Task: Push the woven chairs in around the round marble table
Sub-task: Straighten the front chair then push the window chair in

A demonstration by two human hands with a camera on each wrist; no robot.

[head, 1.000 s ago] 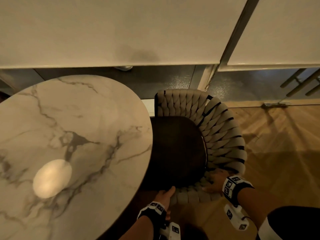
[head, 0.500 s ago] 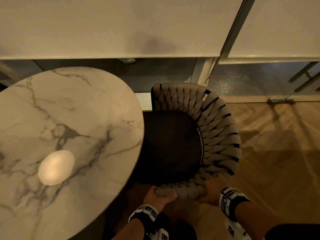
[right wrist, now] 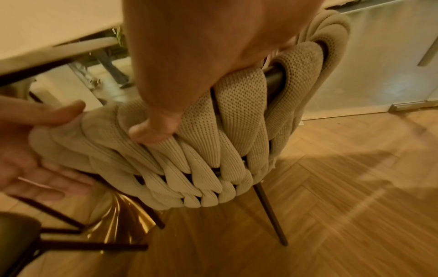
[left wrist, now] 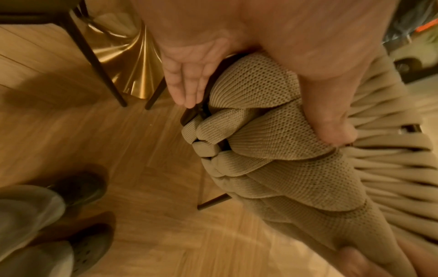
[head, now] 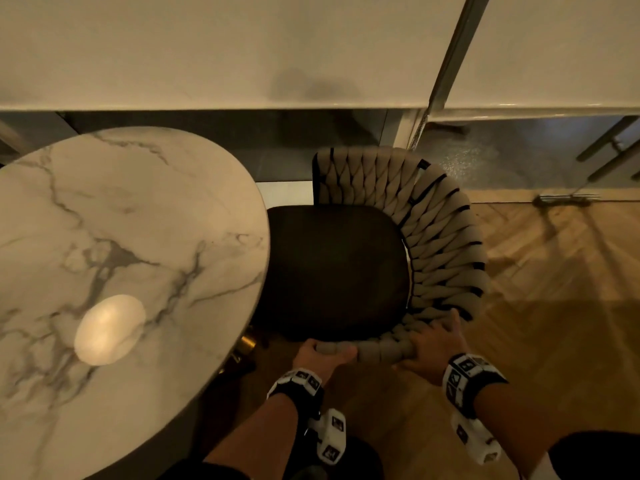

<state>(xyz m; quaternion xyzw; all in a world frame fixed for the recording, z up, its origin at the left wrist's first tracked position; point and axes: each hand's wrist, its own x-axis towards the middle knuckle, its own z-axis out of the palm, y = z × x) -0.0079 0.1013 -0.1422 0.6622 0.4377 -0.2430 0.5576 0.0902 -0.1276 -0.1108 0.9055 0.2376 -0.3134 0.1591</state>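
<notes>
A woven chair [head: 443, 244] with beige knitted bands and a dark seat [head: 332, 271] stands right of the round marble table [head: 138, 220], its seat edge at the tabletop's rim. My left hand [head: 322, 353] grips the near end of the woven backrest. In the left wrist view the thumb [left wrist: 331, 129] lies on the outside and the fingers [left wrist: 187, 84] on the inside. My right hand [head: 433, 341] grips the backrest a little further round. In the right wrist view its thumb [right wrist: 154, 131] presses into the bands [right wrist: 237, 121], and the fingers are hidden over the top.
The table's gold pedestal [left wrist: 123, 61] stands under the top, with the dark legs of another chair [left wrist: 94, 60] beside it. A glass door [head: 519, 157] and a white panel [head: 207, 46] lie behind the chair. Herringbone wood floor [head: 536, 306] spreads to the right. My shoes [left wrist: 80, 187] are close behind.
Both hands went from touching the near end of the backrest to gripping it. The left hand slid up onto the woven end, and the right hand closed round the band.
</notes>
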